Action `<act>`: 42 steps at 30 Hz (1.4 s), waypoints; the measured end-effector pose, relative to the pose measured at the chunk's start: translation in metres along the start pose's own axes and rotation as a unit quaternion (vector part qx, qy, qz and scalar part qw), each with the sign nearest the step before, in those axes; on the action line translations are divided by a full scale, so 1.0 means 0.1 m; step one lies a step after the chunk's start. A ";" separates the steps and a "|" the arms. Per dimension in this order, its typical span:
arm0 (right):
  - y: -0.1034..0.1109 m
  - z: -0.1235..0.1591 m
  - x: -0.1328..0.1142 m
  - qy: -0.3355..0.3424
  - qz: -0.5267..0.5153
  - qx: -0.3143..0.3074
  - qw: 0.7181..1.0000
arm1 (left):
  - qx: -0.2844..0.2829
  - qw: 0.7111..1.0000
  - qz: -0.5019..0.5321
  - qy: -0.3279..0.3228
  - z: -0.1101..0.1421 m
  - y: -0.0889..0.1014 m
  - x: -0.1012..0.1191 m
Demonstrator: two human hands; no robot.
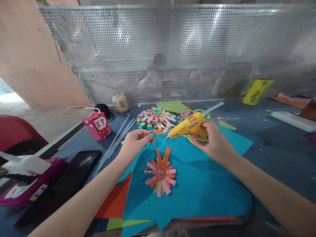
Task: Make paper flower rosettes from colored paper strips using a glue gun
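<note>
My right hand (216, 140) is wrapped round the handle of a yellow hot glue gun (185, 125). Its nozzle points left and down, and a clear glue stick (213, 107) juts from its back end. Close to the nozzle, my left hand (137, 141) has its thumb and fingers pinched together; whatever is between them is too small to make out. Below both hands, an orange and pink paper rosette (161, 173) with two orange tails lies on blue paper (204, 187). Behind the glue gun is a pile of finished paper rosettes (156, 117) in several colours.
Several glue sticks (116, 138) lie left of my left hand, by a pink drink carton (97, 125) with a straw. A black phone-like slab (61, 184) and a purple power strip (37, 184) sit at left. A perforated metal screen (158, 42) stands behind; a yellow packet (257, 92) is at right.
</note>
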State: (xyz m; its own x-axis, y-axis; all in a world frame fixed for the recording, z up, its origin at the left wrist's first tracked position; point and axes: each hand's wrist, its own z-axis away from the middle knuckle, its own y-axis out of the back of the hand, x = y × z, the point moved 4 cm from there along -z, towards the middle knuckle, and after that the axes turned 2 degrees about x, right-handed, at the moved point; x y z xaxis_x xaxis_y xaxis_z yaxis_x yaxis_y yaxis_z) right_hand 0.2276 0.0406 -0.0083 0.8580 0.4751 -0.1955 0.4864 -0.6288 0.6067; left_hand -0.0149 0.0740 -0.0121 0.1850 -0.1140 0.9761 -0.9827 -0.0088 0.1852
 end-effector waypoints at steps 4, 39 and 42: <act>0.00 0.02 -0.03 0.016 0.004 -0.009 1.000 | 0.007 1.000 -0.008 0.005 -0.01 0.03 0.00; 0.05 0.02 -0.16 0.130 0.018 0.004 0.991 | 0.017 1.000 0.006 0.019 -0.03 0.09 -0.02; 0.05 0.02 -0.15 0.144 0.025 0.012 0.989 | 0.012 1.000 0.010 0.023 -0.03 0.08 -0.02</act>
State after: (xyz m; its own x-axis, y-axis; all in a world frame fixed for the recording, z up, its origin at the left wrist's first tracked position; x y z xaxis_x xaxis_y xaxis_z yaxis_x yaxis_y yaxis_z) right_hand 0.2173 0.0288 -0.0031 0.8001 0.5965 0.0640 0.4512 -0.6687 0.5910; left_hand -0.0234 0.0774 -0.0122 0.1655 -0.0691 0.9838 -0.9860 -0.0317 0.1636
